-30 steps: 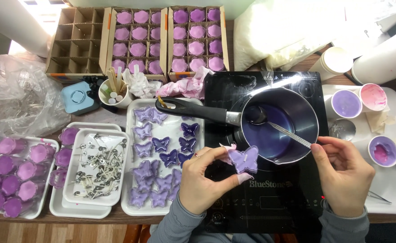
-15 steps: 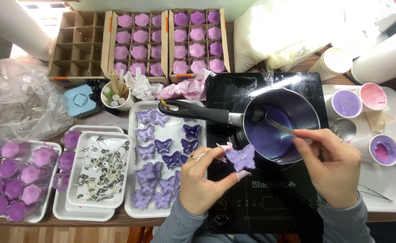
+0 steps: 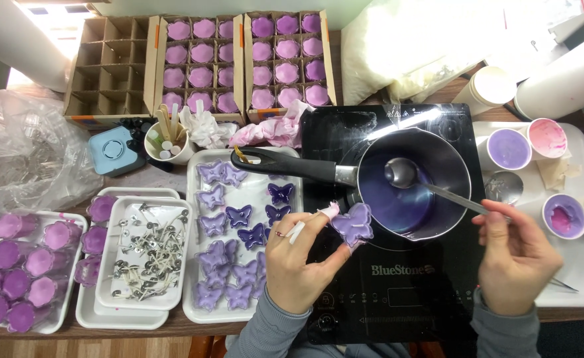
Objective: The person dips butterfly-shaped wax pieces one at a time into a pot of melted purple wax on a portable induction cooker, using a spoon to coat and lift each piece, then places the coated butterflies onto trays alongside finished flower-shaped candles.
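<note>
The lilac butterfly mould (image 3: 353,224) is being pinched between thumb and fingertips of the left hand (image 3: 300,260), beside the near rim of the saucepan (image 3: 408,187) on the black induction hob (image 3: 385,285), just as it was being held half a second earlier. The metal spoon (image 3: 403,174) is being gripped at its handle end by the closed right hand (image 3: 516,257). Compared with that earlier frame, the spoon bowl is now being held raised over the purple wax (image 3: 388,202), and the right hand is being kept farther from the pan.
</note>
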